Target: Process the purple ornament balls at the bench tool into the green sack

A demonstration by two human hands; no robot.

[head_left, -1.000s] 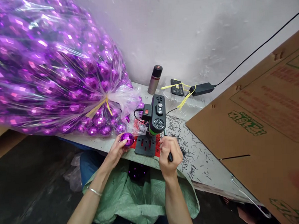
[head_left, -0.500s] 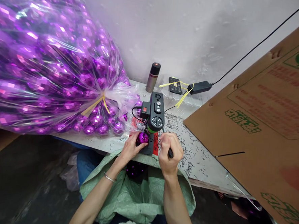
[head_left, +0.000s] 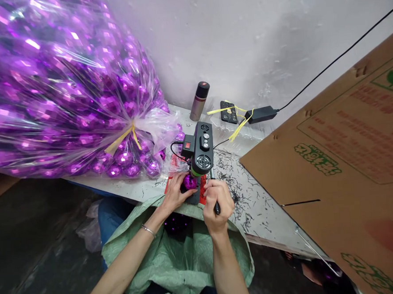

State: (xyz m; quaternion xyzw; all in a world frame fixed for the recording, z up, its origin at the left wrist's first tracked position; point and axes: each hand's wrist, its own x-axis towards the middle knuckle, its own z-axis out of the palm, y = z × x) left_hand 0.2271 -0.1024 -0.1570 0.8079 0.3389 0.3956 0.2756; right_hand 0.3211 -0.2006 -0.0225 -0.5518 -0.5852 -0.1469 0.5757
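Under the head of a small black bench machine (head_left: 202, 146) sits a shiny purple ball (head_left: 189, 181). My left hand (head_left: 175, 194) grips this ball from the left, thumb at its lower side and fingers behind it. My right hand (head_left: 219, 204) is wrapped round the black-ended lever handle (head_left: 217, 208) at the machine's right side. Below both hands, a green woven sack (head_left: 180, 265) hangs open at the table edge, with dark purple balls (head_left: 176, 222) inside it. A red sheet (head_left: 202, 188) shows beneath the machine's base.
A big clear bag of purple balls (head_left: 63, 97) fills the left. Behind the machine stand a spray can (head_left: 199, 101), a phone-like black item (head_left: 228, 112) and a black power adapter (head_left: 261, 114). Black scraps litter the table (head_left: 263, 209). A cardboard box (head_left: 346, 155) stands right.
My right hand has moved slightly left and down with the lever handle, closer to the machine. My left hand stays at the ball. The whole view has shifted a little.
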